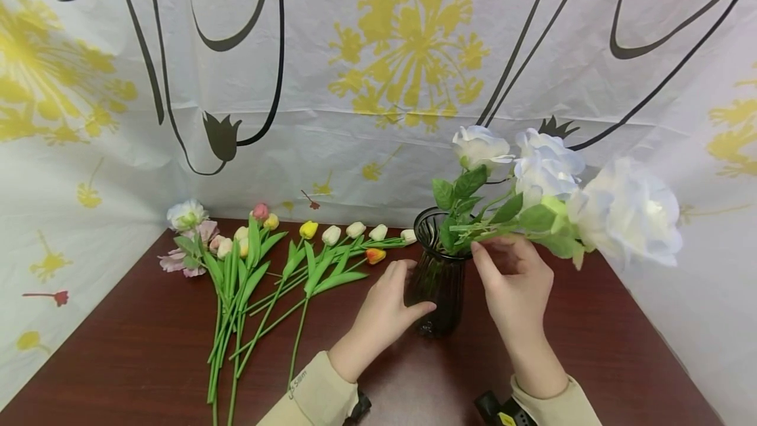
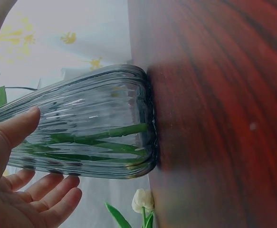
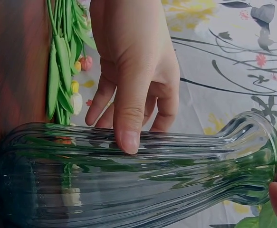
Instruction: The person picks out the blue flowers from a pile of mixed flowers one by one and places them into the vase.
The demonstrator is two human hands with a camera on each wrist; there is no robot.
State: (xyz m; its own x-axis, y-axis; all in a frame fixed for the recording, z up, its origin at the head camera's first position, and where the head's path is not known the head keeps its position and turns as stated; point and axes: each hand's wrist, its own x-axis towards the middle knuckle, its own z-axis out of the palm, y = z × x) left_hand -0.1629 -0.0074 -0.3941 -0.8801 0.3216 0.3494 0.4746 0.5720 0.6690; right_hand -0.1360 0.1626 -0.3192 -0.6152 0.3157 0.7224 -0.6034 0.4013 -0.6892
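A dark ribbed glass vase [image 1: 434, 298] stands upright on the table, with green stems [image 2: 95, 140] inside reaching down to its base. My left hand [image 1: 387, 298] holds the vase's side, its thumb across the near face and its fingers round the left, as the right wrist view also shows. Large pale blue-white roses [image 1: 547, 166] with green leaves lean out of the mouth to the right. At the rim, my right hand [image 1: 520, 281] pinches the rose stems between thumb and fingers. Leaves and the hand partly hide the exact grip.
Left of the vase, tulips with long green stems [image 1: 236, 321] lie on the dark red wooden table [image 1: 154, 340]. White tulips [image 1: 355, 230] and an orange one [image 1: 375, 256] point toward the vase. A patterned cloth [image 1: 296, 169] hangs behind.
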